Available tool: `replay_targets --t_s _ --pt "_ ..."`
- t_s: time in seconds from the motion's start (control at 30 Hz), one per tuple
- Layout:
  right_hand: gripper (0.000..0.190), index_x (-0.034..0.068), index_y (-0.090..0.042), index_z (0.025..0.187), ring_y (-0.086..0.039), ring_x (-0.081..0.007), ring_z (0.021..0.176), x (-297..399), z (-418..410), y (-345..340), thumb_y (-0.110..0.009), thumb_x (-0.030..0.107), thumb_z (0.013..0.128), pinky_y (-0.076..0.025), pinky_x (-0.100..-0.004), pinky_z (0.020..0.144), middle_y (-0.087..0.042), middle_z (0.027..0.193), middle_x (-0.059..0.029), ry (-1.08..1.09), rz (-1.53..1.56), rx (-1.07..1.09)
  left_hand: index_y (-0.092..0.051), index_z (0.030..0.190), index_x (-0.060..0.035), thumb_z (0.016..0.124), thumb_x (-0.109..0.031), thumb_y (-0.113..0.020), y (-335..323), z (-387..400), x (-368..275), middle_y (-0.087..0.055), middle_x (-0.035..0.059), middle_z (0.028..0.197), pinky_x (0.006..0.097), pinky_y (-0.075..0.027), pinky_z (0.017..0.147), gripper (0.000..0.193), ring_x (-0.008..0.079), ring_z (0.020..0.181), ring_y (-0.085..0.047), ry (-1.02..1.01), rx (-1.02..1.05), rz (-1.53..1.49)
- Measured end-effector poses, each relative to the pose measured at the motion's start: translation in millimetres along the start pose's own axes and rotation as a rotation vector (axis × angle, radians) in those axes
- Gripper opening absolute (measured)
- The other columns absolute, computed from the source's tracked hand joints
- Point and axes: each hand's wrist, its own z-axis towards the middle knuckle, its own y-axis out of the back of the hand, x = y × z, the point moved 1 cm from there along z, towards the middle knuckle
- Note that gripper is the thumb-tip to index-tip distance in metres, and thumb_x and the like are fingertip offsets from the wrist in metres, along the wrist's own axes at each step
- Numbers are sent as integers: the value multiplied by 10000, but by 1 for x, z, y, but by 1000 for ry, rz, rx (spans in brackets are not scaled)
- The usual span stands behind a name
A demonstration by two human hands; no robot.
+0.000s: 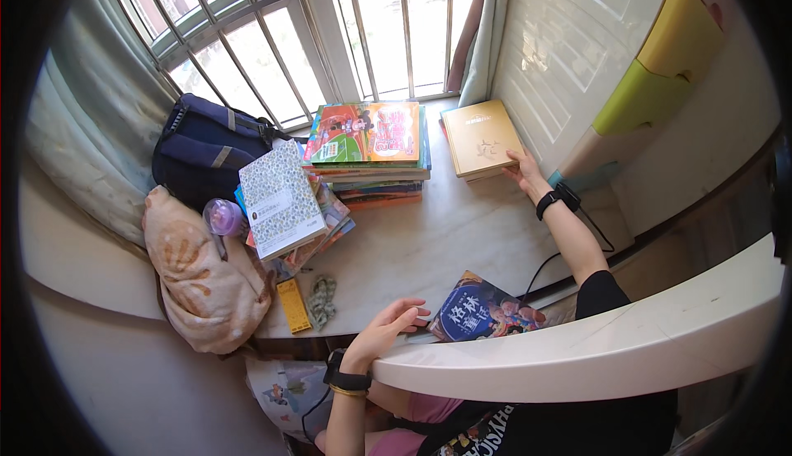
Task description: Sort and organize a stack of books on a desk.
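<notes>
My right hand (523, 170) rests at the lower right corner of a stack of books with a gold cover (481, 137) on the windowsill; whether its fingers grip the stack is not clear. My left hand (396, 323) is near the sill's front edge, fingers spread and holding nothing. Just right of it lies a blue illustrated children's book (470, 310), partly hidden by a white curved rail. Farther back stands a tall stack of books, topped by a red and green picture book (365, 133). To its left, a book with a blue floral cover (281, 199) lies on an uneven pile.
A navy backpack (210, 146), a purple-lidded cup (224, 217) and a beige plush blanket (198, 270) are at the left. A yellow box (293, 306) and a green checked scrunchie (322, 301) lie near the front edge. The white curved rail (557, 357) crosses before me. Colored drawers (643, 97) stand right.
</notes>
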Motion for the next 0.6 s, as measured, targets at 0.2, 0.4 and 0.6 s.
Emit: replay_targets --t_s 0.2,0.4,0.6 --pt "422 4 -378 1185 -624 -245 700 -33 30 9 -574 49 814 -575 -316 551 -568 976 -140 174 -119 -346 -431 1239 -6 951 -256 -407 -2 6 -2 -537 145 1157 321 -416 906 382 200 1060 -520 9 -4 -11" --pt "433 -16 -324 1188 -628 -268 520 -36 13 -2 -566 100 849 -505 -286 380 -574 938 -191 248 -388 -299 -433 1239 -10 951 -257 -407 2 4 2 -538 141 1157 313 -414 904 381 198 1059 -522 0 -28 -15" --pt "483 0 -305 1214 -613 -254 492 -41 31 -3 -589 114 840 -494 -302 375 -572 919 -191 288 -187 -473 -427 1243 -6 949 -270 -412 0 6 0 -537 141 1160 310 -410 905 395 198 1054 -524 -12 -28 -24"
